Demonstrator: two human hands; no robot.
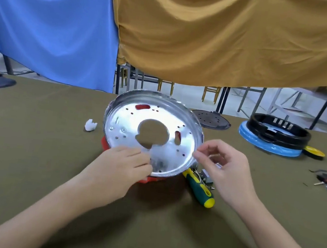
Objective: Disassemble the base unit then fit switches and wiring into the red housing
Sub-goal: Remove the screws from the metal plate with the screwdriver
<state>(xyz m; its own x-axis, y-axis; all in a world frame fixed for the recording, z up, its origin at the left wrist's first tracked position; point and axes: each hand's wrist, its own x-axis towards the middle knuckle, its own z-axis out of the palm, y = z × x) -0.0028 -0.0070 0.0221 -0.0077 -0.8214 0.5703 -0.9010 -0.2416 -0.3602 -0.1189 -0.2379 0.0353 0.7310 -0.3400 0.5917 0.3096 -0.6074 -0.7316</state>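
Above the red housing [143,178] on the table [30,148], the metal plate [153,133] sits tilted — left hand [124,164] gripping its near edge, right hand [221,164] pinching its right rim — with a green-handled screwdriver [199,188] just right of the housing.

You see: metal plate [186,145] – shiny, smooth, mirror-bright | red housing [104,144] – glossy plastic | table cover [32,137] – matt olive cloth | screwdriver [200,188] handle – smooth green-yellow plastic
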